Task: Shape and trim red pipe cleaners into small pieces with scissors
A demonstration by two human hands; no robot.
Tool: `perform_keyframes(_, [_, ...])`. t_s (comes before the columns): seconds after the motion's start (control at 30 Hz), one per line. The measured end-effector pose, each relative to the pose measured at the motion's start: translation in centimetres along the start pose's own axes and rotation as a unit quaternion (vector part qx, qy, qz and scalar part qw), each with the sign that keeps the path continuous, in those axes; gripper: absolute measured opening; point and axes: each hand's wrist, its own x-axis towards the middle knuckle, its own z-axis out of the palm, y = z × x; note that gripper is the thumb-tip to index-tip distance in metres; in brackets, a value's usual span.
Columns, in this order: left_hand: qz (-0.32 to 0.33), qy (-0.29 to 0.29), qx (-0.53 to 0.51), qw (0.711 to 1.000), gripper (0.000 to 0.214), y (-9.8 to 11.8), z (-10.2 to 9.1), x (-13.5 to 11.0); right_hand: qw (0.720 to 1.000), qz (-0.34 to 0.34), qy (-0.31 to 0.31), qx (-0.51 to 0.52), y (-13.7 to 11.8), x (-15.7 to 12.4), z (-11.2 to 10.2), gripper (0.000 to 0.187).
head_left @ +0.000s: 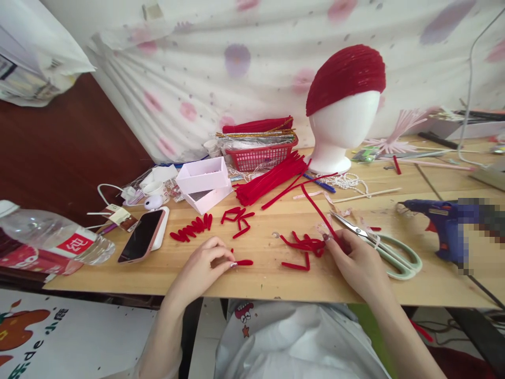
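1 red fuzzy petal (245, 262) is pinched by the left hand (204, 260).

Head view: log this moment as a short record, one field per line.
left hand: pinching a short red piece
right hand: holding a long red strip
near right hand: scissors, tangled red strips
back: white mannequin head wearing a red cap; red basket
left side: phone, bottle
right side: blue glue gun

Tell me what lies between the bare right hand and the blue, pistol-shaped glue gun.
In the head view, metal scissors with pale-green looped handles, then light-brown wooden tabletop.
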Motion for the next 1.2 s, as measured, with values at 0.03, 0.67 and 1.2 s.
perform_keyframes(0.03, [0.01,0.027,0.0,1.0,0.01,0.3,0.3,0.3,1.0,-0.002,-0.002,-0.001,0.0,0.0,0.0,0.03])
perform_keyframes(0.67, [0.066,0.0,0.015,0.998,0.022,2.3,2.6,5.0,1.0,0.013,-0.01,-0.002,-0.6,0.1,-0.3,0.034])
perform_keyframes(1.2, [0.004,0.09,0.065,0.994,0.016,-0.5,0.8,5.2,1.0,0.008,-0.013,-0.004,-0.3,0.2,0.0,0.035])
